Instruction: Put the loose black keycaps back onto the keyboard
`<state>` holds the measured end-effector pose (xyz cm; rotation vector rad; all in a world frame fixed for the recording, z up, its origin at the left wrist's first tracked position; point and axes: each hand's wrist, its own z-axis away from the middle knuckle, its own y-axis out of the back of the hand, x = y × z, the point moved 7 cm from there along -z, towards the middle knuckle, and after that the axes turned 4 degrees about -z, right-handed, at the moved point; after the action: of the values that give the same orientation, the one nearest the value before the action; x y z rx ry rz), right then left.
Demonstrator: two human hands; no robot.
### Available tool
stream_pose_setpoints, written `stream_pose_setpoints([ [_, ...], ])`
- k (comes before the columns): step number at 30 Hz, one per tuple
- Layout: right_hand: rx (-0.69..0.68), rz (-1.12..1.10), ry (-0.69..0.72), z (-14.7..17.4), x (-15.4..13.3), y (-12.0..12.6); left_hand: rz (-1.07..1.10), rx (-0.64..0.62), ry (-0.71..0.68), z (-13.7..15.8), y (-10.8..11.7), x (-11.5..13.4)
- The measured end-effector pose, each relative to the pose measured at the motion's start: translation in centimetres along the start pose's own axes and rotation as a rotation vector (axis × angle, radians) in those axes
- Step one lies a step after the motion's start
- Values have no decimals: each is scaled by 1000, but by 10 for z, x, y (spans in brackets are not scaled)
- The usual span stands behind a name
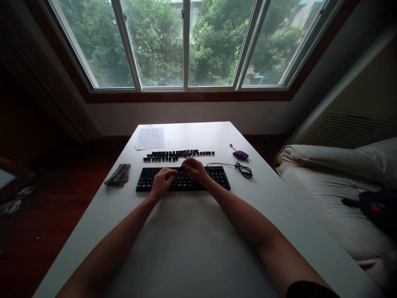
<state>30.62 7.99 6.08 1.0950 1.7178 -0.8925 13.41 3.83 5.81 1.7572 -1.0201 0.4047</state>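
Note:
A black keyboard (221, 178) lies on the white table beneath both my hands. My left hand (163, 182) rests over its left half, fingers reaching toward the middle and the thumb apart from them. Over the centre of the keys, my right hand (196, 169) is closed in a pinch. Something small and dark shows at its fingertips, too small to name. Just behind the keyboard stand rows of loose black keycaps (164, 156). Part of the keyboard's middle is hidden by my hands.
A printed sheet (151, 138) lies at the table's far left. Nearer on that side is a folded grey cloth (118, 175). The coiled cable (244, 170) and a purple item (240, 155), with a thin brush-like stick (232, 147), are at right. A sofa (313, 186) stands beside the table.

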Motion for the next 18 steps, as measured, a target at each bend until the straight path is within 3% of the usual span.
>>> stream_pose_setpoints([
  [9,133,-36,-44,-2,9,26,100,15,208,-46,-2,-39],
  [18,163,-50,-61,-2,16,32,-208,-61,-30,-103,-30,-39],
])
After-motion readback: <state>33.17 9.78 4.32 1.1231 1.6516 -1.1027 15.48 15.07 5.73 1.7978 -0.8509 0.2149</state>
